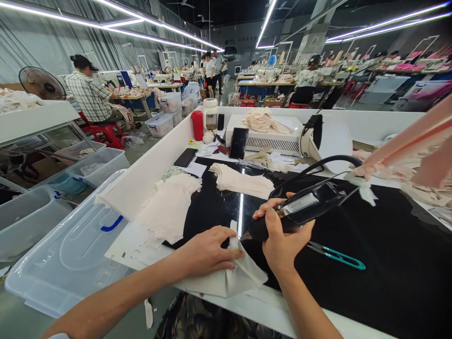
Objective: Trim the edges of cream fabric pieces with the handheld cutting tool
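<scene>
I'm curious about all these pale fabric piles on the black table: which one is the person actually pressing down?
The folded cream fabric piece at the near edge, under the left hand. The other stacks lie untouched farther back.

Both forearms are bare to the elbow, with no sleeves. The hands, left hand (208,252) and right hand (282,238), wear no gloves, rings or watch
</scene>
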`<state>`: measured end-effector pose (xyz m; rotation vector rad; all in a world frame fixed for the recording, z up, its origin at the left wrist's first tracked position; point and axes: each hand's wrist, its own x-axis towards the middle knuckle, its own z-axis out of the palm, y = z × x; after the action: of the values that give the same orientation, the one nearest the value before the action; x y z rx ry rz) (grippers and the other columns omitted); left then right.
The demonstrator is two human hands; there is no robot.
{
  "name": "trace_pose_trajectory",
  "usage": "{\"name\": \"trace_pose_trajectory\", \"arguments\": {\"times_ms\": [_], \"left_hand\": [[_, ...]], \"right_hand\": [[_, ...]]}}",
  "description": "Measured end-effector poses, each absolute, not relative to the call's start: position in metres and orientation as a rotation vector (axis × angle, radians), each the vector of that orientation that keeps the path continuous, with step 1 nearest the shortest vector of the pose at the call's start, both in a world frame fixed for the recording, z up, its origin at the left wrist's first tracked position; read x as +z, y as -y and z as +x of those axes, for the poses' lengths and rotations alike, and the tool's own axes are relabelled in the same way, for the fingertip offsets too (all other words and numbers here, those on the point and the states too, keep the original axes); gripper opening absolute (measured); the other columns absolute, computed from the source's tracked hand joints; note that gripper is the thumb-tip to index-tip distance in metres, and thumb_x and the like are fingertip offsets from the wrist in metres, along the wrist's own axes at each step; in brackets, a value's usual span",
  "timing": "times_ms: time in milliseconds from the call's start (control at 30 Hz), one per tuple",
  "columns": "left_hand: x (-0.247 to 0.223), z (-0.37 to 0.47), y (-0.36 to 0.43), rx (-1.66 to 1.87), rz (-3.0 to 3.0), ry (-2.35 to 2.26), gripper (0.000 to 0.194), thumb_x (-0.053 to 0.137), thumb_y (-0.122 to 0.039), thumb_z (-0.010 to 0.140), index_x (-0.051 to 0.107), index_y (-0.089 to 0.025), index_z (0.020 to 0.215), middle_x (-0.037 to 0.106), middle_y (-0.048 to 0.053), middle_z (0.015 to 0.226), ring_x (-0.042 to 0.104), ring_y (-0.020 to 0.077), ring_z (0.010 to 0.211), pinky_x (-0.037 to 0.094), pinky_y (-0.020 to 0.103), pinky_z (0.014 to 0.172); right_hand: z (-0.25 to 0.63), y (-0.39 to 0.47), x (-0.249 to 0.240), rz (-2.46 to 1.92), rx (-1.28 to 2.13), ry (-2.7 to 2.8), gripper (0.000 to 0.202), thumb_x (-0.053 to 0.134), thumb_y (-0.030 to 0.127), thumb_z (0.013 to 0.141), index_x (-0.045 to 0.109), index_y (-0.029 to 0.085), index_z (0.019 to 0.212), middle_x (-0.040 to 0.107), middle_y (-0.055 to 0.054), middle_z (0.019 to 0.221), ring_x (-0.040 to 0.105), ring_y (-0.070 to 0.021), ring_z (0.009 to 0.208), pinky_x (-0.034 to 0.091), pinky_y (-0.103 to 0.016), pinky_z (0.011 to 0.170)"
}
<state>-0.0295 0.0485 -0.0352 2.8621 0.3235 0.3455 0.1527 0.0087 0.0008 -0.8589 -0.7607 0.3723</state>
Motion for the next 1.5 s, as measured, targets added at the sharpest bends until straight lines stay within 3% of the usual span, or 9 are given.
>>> {"name": "trace_pose_trajectory", "arguments": {"times_ms": [733,1000,1167,1333,1400,1500], "left_hand": [[-0.048,-0.027,-0.046,0.388,2.870,-0.394,0.040,0.055,-0.050,0.102,0.065,-0.030,0.135,0.051,0.016,0.145,0.054,0.0306,0.131,0.050,0.043,0.109],[-0.048,-0.023,-0.045,0.419,2.788,-0.517,0.050,0.060,-0.047,0.101,0.053,-0.028,0.146,0.058,0.015,0.140,0.059,0.0292,0.126,0.050,0.040,0.107],[-0.052,-0.006,-0.049,0.457,2.717,-0.671,0.036,0.070,-0.029,0.095,0.063,-0.022,0.129,0.067,0.009,0.121,0.063,0.0246,0.111,0.051,0.032,0.099],[-0.058,0.008,-0.058,0.389,2.807,-0.745,0.006,0.068,-0.024,0.096,0.066,-0.019,0.100,0.066,0.004,0.104,0.061,0.0202,0.096,0.048,0.030,0.087],[-0.052,0.006,-0.059,0.333,2.748,-0.728,0.009,0.061,-0.018,0.098,0.065,-0.018,0.091,0.065,0.003,0.096,0.060,0.0188,0.092,0.047,0.029,0.085],[-0.038,-0.001,-0.057,0.447,2.473,-0.733,0.008,0.060,-0.013,0.093,0.067,-0.018,0.093,0.066,0.004,0.099,0.060,0.0192,0.098,0.046,0.029,0.089]], "right_hand": [[0.154,-0.021,-0.004,-0.930,0.371,0.720,0.043,0.080,0.027,0.081,0.053,0.025,0.115,0.065,0.006,0.079,0.062,-0.0124,0.060,0.057,-0.034,0.067],[0.175,-0.012,-0.004,-1.085,0.354,0.690,0.053,0.088,0.039,0.073,0.056,0.024,0.112,0.069,0.004,0.082,0.064,-0.0146,0.062,0.056,-0.034,0.071],[0.201,0.000,0.001,-1.316,0.301,0.713,0.049,0.085,0.051,0.071,0.059,0.025,0.102,0.072,0.000,0.086,0.068,-0.0217,0.075,0.055,-0.038,0.077],[0.230,0.012,-0.001,-1.424,0.310,0.853,0.055,0.076,0.060,0.077,0.059,0.025,0.117,0.072,-0.006,0.111,0.069,-0.0294,0.104,0.055,-0.041,0.086],[0.241,0.019,-0.003,-1.482,0.294,0.927,0.061,0.074,0.062,0.077,0.056,0.026,0.123,0.071,-0.006,0.116,0.068,-0.0300,0.108,0.055,-0.040,0.084],[0.258,0.033,-0.006,-1.570,0.241,1.087,0.058,0.072,0.062,0.079,0.055,0.026,0.120,0.070,-0.006,0.113,0.068,-0.0289,0.104,0.056,-0.038,0.077]]}}
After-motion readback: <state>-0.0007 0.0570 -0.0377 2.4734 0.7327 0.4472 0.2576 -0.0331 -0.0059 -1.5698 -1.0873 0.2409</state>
